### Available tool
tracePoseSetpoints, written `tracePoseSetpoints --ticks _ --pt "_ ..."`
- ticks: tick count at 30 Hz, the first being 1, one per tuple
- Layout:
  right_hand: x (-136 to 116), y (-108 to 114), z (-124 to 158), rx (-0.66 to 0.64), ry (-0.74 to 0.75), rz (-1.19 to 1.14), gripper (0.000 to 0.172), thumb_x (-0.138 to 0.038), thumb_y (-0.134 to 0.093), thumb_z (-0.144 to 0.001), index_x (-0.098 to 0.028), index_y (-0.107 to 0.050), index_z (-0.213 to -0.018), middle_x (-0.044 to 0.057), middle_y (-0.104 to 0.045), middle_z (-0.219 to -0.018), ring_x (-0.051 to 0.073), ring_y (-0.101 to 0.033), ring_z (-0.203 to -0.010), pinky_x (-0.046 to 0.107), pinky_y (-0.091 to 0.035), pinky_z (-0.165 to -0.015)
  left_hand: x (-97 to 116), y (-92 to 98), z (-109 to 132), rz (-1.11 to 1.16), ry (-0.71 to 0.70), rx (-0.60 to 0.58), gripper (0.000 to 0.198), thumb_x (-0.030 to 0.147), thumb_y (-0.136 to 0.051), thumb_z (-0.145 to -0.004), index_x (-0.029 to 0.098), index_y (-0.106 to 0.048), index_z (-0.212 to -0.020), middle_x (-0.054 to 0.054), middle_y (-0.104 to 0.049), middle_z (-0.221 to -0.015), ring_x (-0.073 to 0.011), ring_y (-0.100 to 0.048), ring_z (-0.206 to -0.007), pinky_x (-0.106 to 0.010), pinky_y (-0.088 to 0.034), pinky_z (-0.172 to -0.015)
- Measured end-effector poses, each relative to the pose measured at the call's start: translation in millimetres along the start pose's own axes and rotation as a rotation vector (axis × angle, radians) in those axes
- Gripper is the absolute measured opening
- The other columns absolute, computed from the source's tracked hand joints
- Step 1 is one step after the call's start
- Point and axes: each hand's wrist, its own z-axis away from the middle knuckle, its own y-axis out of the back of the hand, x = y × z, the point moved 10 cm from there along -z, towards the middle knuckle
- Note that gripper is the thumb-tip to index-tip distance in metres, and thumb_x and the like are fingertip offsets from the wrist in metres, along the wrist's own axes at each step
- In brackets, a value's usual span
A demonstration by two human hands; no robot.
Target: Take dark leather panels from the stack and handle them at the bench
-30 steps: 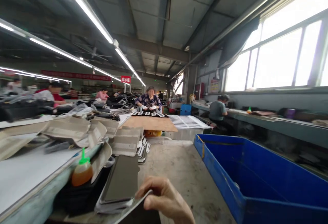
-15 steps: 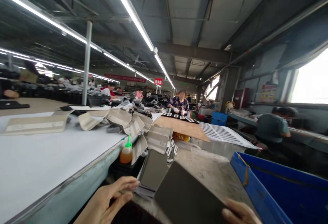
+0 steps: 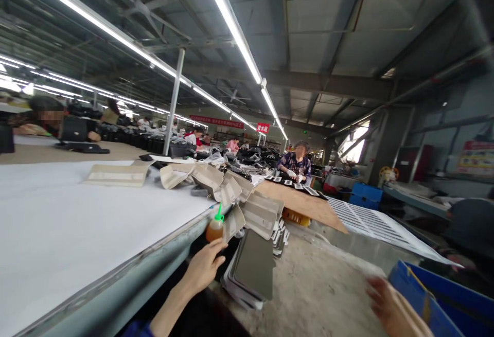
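**Bottle and leaning stack close to the reaching hand**

The left hand (image 3: 204,267) reaches forward with its fingers loosely open, gripping nothing; the fingertips lie at the near left corner of the stack (image 3: 250,275) of flat grey sheets, just below the bottle (image 3: 215,228). The stack rests on the gritty bench (image 3: 320,290), tilted, leaning back toward the raised belt (image 3: 77,224). The right hand (image 3: 389,308) is blurred low at the right edge, beside the blue bin (image 3: 443,301). It appears empty and spread, though the blur leaves that uncertain.

Several slips look possible from here. The bottle, holding amber liquid under a green cap, stands so near the left fingers that a careless lift could knock it over, and a leak would soil the sheets below. The stack leans rather than lying flat, so a tug on the top sheet could drag the lower ones askew or fan them onto the bench. More grey pieces (image 3: 262,216) overhang just behind the stack and could slide down onto it if nudged. The head camera looks out across the hall rather than down, so the hands work at the bottom of the view, which makes a mis-grab likelier.
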Motion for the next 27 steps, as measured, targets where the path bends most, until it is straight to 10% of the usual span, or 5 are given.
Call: tracePoseSetpoints --ticks 5,9,16,21,27 --pt "-16 -177 38 -0.451 0.100 0.093 0.059 -0.064 -0.073 -0.072 -0.018 -0.080 -0.108 0.017 -0.081 -0.107 0.038 -0.074 -0.103 0.048 -0.059 -0.091 1 -33.2 -29 -0.137 -0.028 -0.011 0.038 0.018 -0.070 -0.094 0.019 -0.063 -0.132 -0.011 -0.046 -0.158 -0.0349 -0.042 -0.145 -0.062 -0.037 -0.116" --pt "-34 -253 70 -0.680 0.256 0.193 0.067 -0.039 -0.094 -0.052 -0.025 -0.080 -0.117 0.013 -0.069 -0.136 0.039 -0.057 -0.132 0.048 -0.040 -0.114 0 -18.9 -38 -0.178 -0.045 0.023 0.032 0.021 -0.068 -0.096 0.019 -0.065 -0.128 -0.011 -0.055 -0.150 -0.0317 -0.053 -0.136 -0.058 -0.044 -0.112" --pt "-48 -263 88 -0.866 0.381 0.304 0.040 -0.035 -0.083 -0.075 -0.027 -0.080 -0.114 0.012 -0.070 -0.131 0.037 -0.060 -0.125 0.048 -0.041 -0.111 -13 34.5 -24 -0.219 0.003 0.081 0.021 0.028 -0.065 -0.099 0.017 -0.069 -0.117 -0.008 -0.071 -0.123 -0.0254 -0.068 -0.113 -0.051 -0.054 -0.100" --pt "-56 -258 86 -0.872 0.437 0.280 0.021 -0.041 -0.067 -0.091 -0.028 -0.082 -0.098 0.008 -0.076 -0.113 0.028 -0.069 -0.107 0.037 -0.049 -0.098 -6 3.8 -13 -0.252 -0.024 0.041 0.021 0.025 -0.066 -0.098 0.016 -0.068 -0.117 -0.008 -0.070 -0.125 -0.0262 -0.067 -0.116 -0.051 -0.054 -0.100" --pt "-54 -233 78 -0.651 0.440 0.156 0.052 -0.066 -0.049 -0.096 -0.024 -0.075 -0.081 0.008 -0.074 -0.084 0.026 -0.067 -0.085 0.035 -0.052 -0.085 -1 -31.6 -36 -0.370 0.007 0.051 0.030 0.025 -0.069 -0.096 0.020 -0.066 -0.125 -0.010 -0.055 -0.147 -0.0316 -0.057 -0.129 -0.054 -0.050 -0.105"
